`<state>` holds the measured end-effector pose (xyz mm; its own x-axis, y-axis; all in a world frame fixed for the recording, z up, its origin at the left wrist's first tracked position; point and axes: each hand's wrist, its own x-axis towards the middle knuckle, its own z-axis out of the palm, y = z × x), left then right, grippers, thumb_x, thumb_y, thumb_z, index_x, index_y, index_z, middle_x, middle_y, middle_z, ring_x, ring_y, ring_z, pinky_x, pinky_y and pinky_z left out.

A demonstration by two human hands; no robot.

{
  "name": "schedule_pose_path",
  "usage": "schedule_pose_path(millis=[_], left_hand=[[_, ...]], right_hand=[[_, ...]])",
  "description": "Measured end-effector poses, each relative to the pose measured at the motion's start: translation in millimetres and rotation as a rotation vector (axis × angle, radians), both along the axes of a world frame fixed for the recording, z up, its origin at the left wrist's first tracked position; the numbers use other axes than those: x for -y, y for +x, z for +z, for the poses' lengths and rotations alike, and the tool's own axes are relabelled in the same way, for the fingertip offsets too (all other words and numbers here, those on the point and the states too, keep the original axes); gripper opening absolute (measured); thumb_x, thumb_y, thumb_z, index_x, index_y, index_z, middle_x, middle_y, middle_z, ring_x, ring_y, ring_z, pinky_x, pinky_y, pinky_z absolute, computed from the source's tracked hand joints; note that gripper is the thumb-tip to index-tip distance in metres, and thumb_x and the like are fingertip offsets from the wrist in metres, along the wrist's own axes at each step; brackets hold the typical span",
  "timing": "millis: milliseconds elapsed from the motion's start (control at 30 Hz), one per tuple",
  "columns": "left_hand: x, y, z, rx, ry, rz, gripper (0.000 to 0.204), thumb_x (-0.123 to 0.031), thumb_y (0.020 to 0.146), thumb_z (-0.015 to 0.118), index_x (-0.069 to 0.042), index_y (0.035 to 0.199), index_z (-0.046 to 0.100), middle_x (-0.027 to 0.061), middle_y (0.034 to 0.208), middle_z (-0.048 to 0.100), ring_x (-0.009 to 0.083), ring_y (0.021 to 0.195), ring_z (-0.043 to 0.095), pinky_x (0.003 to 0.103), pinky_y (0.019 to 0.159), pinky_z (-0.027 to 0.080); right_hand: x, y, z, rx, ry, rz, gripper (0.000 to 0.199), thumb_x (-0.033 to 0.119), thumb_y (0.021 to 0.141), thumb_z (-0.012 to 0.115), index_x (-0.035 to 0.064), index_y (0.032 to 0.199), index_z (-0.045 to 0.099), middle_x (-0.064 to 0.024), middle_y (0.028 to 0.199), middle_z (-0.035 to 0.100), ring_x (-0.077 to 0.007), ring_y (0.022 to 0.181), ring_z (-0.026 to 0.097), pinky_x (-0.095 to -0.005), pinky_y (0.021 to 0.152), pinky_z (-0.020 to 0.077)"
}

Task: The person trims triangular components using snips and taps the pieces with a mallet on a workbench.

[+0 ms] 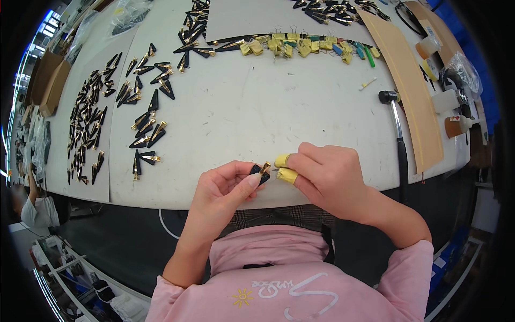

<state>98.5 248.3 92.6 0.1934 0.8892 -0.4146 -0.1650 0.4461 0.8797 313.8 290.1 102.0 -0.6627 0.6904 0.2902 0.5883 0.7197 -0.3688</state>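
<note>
In my left hand (221,189) I pinch a black and gold hair clip (256,173) between thumb and fingers, near the table's front edge. Its gold metal part points up and to the right. Just to the right, my right hand (333,170) is closed, with yellow wraps (287,175) on the thumb and a finger. A thin dark tip shows between those wrapped fingertips, close to the clip; what it belongs to is too small to tell. More black and gold hair clips (144,122) lie in loose groups on the white table (257,107) to the left.
A dense batch of hair clips (86,126) covers a board at far left. Yellow-wrapped binder clips (304,47) line the back beside a green stick (369,57). At right are a cotton swab (368,84), a black-headed mallet (397,115), a cardboard strip (410,96) and bottles (456,125).
</note>
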Motion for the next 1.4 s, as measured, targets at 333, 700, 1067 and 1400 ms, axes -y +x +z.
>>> schedule_pose_path(millis=[333, 700, 1067, 1400], left_hand=[[-1, 1, -3, 0.071, 0.017, 0.027, 0.018, -0.009, 0.092, 0.061, 0.002, 0.106, 0.061, 0.0063, 0.089, 0.068, 0.0055, 0.079, 0.061, 0.019, 0.070, 0.050], [-1, 7, 3, 0.025, -0.003, 0.011, 0.021, -0.008, 0.093, 0.059, 0.006, 0.109, 0.061, 0.0078, 0.093, 0.067, 0.0084, 0.081, 0.062, 0.021, 0.074, 0.051], [2, 10, -2, -0.016, 0.037, 0.086, 0.020, -0.007, 0.092, 0.060, 0.006, 0.107, 0.062, 0.0087, 0.089, 0.067, 0.0097, 0.077, 0.061, 0.022, 0.072, 0.050], [-2, 10, 1, -0.050, 0.011, 0.061, 0.021, -0.008, 0.091, 0.060, 0.007, 0.107, 0.061, 0.0104, 0.089, 0.068, 0.0097, 0.072, 0.061, 0.023, 0.070, 0.050]], right_hand=[[9, -9, -11, -0.142, -0.098, -0.066, 0.025, 0.008, 0.070, 0.071, 0.0069, 0.092, 0.059, -0.0037, 0.074, 0.051, -0.0181, 0.057, 0.058, -0.0318, 0.049, 0.0438], [8, -9, -17, -0.161, -0.095, -0.066, 0.018, 0.011, 0.075, 0.068, 0.0080, 0.090, 0.058, -0.0030, 0.076, 0.054, -0.0197, 0.057, 0.059, -0.0321, 0.048, 0.0440], [0, -8, -15, -0.114, -0.204, 0.013, 0.015, 0.017, 0.082, 0.065, 0.0090, 0.090, 0.055, -0.0033, 0.076, 0.060, -0.0240, 0.059, 0.061, -0.0357, 0.048, 0.0457], [1, -9, -25, -0.076, -0.048, 0.001, 0.016, 0.018, 0.080, 0.067, 0.0093, 0.086, 0.055, -0.0030, 0.070, 0.055, -0.0209, 0.055, 0.061, -0.0346, 0.046, 0.0446]])
